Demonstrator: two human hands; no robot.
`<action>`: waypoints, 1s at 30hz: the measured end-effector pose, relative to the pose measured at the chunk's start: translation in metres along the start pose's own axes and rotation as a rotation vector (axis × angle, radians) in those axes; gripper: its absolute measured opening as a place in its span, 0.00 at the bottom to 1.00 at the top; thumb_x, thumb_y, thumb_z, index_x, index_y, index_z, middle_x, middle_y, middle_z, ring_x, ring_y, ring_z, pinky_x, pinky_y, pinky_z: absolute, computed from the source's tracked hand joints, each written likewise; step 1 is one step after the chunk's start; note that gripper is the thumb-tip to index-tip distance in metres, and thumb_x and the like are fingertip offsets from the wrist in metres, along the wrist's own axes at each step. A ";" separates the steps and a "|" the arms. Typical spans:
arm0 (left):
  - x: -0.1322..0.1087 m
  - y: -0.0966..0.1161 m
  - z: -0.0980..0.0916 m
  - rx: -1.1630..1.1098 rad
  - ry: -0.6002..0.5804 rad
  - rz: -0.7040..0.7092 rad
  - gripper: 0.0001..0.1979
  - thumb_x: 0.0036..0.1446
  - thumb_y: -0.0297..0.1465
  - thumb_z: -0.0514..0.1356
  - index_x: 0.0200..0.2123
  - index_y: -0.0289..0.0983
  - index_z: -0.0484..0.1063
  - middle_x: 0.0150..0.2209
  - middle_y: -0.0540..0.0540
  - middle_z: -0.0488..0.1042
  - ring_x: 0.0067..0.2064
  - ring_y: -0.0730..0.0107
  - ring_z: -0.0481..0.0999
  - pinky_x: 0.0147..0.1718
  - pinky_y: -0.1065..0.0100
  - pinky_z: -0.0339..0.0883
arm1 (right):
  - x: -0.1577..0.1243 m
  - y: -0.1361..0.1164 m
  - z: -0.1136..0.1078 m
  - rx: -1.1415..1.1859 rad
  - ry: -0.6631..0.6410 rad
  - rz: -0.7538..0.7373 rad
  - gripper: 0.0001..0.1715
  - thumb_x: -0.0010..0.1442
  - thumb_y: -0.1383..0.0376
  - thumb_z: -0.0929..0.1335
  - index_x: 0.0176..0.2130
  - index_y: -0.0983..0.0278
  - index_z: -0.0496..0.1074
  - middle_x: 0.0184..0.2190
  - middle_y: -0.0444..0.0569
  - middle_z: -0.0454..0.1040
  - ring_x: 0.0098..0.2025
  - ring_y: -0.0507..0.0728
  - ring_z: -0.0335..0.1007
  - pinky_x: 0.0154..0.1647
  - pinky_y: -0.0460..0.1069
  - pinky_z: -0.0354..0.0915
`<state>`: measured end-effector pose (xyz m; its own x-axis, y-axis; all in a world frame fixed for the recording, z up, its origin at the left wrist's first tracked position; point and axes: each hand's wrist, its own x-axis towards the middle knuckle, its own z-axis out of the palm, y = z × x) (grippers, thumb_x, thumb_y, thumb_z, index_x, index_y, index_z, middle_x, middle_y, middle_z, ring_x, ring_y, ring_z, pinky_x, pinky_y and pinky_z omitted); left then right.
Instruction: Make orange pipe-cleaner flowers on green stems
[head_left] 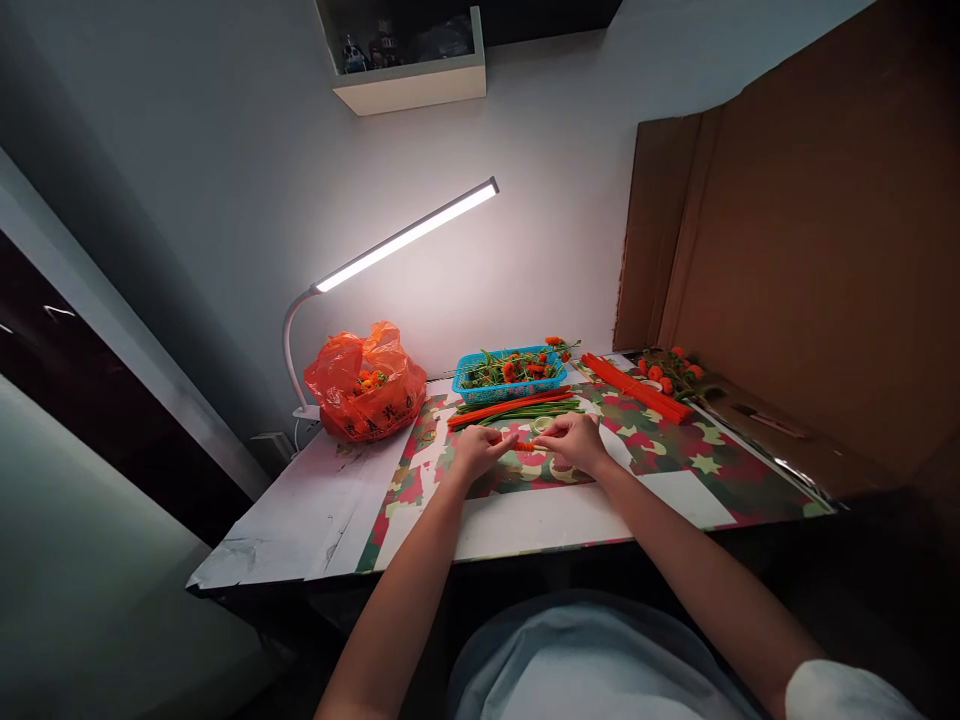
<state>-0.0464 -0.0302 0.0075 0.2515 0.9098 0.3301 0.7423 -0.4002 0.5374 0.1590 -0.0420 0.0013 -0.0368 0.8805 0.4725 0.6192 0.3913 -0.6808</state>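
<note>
Between my two hands, a short orange pipe cleaner (pixel 524 447), apparently coiled, is stretched sideways above the table. My left hand (pixel 480 452) pinches its left end, thumb and forefinger pressed together. At the other end, the closed fingers of my right hand (pixel 576 441) grip it. A small pale green round item (pixel 541 425) sits just behind the fingertips. Beyond the hands lie orange-red pipe cleaners (pixel 504 408) alongside green pipe cleaners (pixel 541 408). Fine detail of the held piece is too small to make out.
A blue basket (pixel 510 393) of orange flowers with green stems stands at the back. An orange plastic bag (pixel 367 400) with more flowers is at left, beside a lit lamp (pixel 409 235). At right are another red bundle (pixel 637 388), more flowers (pixel 667 372) and tall cardboard (pixel 795 260).
</note>
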 end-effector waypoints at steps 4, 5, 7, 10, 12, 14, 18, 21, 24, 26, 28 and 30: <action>0.000 0.002 0.002 0.008 0.018 -0.062 0.30 0.51 0.53 0.53 0.12 0.36 0.55 0.15 0.54 0.47 0.21 0.77 0.47 0.23 0.67 0.39 | -0.002 -0.002 -0.001 -0.064 0.065 -0.098 0.16 0.53 0.52 0.71 0.21 0.59 0.77 0.23 0.45 0.77 0.33 0.57 0.69 0.44 0.55 0.46; 0.000 0.003 0.003 0.014 0.024 -0.077 0.30 0.51 0.53 0.53 0.12 0.36 0.56 0.15 0.54 0.47 0.21 0.77 0.47 0.23 0.67 0.39 | -0.002 -0.003 -0.002 -0.086 0.083 -0.140 0.17 0.55 0.53 0.70 0.22 0.59 0.77 0.23 0.45 0.77 0.32 0.56 0.69 0.43 0.55 0.45; 0.001 0.004 0.003 0.024 0.042 -0.113 0.30 0.52 0.53 0.53 0.12 0.36 0.56 0.14 0.54 0.48 0.21 0.76 0.48 0.23 0.67 0.39 | -0.003 -0.004 -0.003 -0.134 0.114 -0.225 0.19 0.59 0.54 0.67 0.23 0.59 0.77 0.23 0.46 0.77 0.32 0.55 0.67 0.42 0.54 0.44; 0.001 0.006 0.003 0.030 0.071 -0.175 0.30 0.52 0.53 0.52 0.11 0.36 0.58 0.13 0.53 0.51 0.20 0.75 0.50 0.23 0.68 0.41 | -0.005 -0.006 -0.002 -0.182 0.147 -0.300 0.21 0.62 0.55 0.65 0.23 0.61 0.76 0.24 0.46 0.77 0.32 0.54 0.66 0.42 0.54 0.43; 0.000 0.007 0.002 0.040 0.081 -0.213 0.30 0.53 0.53 0.51 0.11 0.37 0.58 0.13 0.52 0.53 0.20 0.75 0.52 0.23 0.68 0.41 | -0.006 -0.007 -0.001 -0.184 0.141 -0.320 0.21 0.63 0.56 0.64 0.24 0.62 0.75 0.24 0.45 0.77 0.31 0.53 0.66 0.42 0.54 0.42; 0.000 0.008 0.002 0.065 0.096 -0.242 0.29 0.52 0.53 0.51 0.11 0.37 0.59 0.13 0.51 0.55 0.20 0.74 0.54 0.23 0.68 0.42 | -0.006 -0.007 0.002 -0.173 0.107 -0.334 0.21 0.63 0.56 0.64 0.24 0.62 0.74 0.25 0.45 0.77 0.32 0.53 0.66 0.41 0.53 0.43; -0.002 0.008 0.003 0.116 0.145 -0.276 0.29 0.52 0.53 0.51 0.11 0.37 0.58 0.13 0.50 0.58 0.21 0.72 0.57 0.23 0.68 0.42 | -0.008 -0.006 0.009 -0.136 0.053 -0.318 0.21 0.64 0.56 0.63 0.25 0.62 0.75 0.26 0.45 0.78 0.31 0.53 0.66 0.41 0.53 0.43; -0.002 0.008 0.004 0.103 0.189 -0.287 0.29 0.51 0.53 0.52 0.11 0.38 0.58 0.13 0.49 0.59 0.21 0.72 0.58 0.23 0.68 0.43 | -0.008 -0.007 0.012 -0.116 0.042 -0.285 0.22 0.64 0.56 0.62 0.25 0.61 0.76 0.25 0.46 0.77 0.30 0.54 0.66 0.39 0.52 0.44; -0.001 0.006 0.005 0.007 0.217 -0.315 0.29 0.50 0.55 0.53 0.11 0.38 0.58 0.12 0.50 0.57 0.20 0.72 0.58 0.22 0.69 0.45 | -0.009 -0.008 0.013 -0.086 0.057 -0.266 0.21 0.64 0.56 0.62 0.26 0.60 0.77 0.24 0.46 0.76 0.31 0.54 0.67 0.39 0.53 0.45; 0.001 0.003 0.006 -0.098 0.210 -0.340 0.30 0.48 0.56 0.53 0.11 0.38 0.58 0.12 0.52 0.55 0.19 0.74 0.57 0.22 0.69 0.46 | -0.009 -0.009 0.013 -0.036 0.073 -0.255 0.19 0.63 0.56 0.63 0.27 0.59 0.78 0.26 0.46 0.78 0.32 0.55 0.68 0.41 0.53 0.47; 0.002 -0.001 0.007 -0.210 0.196 -0.360 0.30 0.47 0.56 0.54 0.11 0.38 0.55 0.12 0.53 0.51 0.18 0.75 0.54 0.22 0.70 0.45 | -0.008 -0.010 0.013 0.051 0.067 -0.233 0.17 0.61 0.56 0.64 0.29 0.58 0.79 0.28 0.47 0.78 0.33 0.56 0.70 0.42 0.54 0.50; 0.004 -0.004 0.009 -0.304 0.188 -0.361 0.30 0.47 0.56 0.54 0.11 0.38 0.51 0.13 0.54 0.47 0.18 0.77 0.50 0.21 0.70 0.43 | -0.007 -0.009 0.012 0.182 0.020 -0.195 0.17 0.59 0.54 0.65 0.29 0.59 0.79 0.28 0.48 0.78 0.33 0.56 0.70 0.40 0.53 0.55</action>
<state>-0.0428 -0.0242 -0.0003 -0.1245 0.9718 0.2002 0.5401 -0.1029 0.8353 0.1438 -0.0482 -0.0025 -0.1249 0.7791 0.6143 0.4510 0.5960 -0.6643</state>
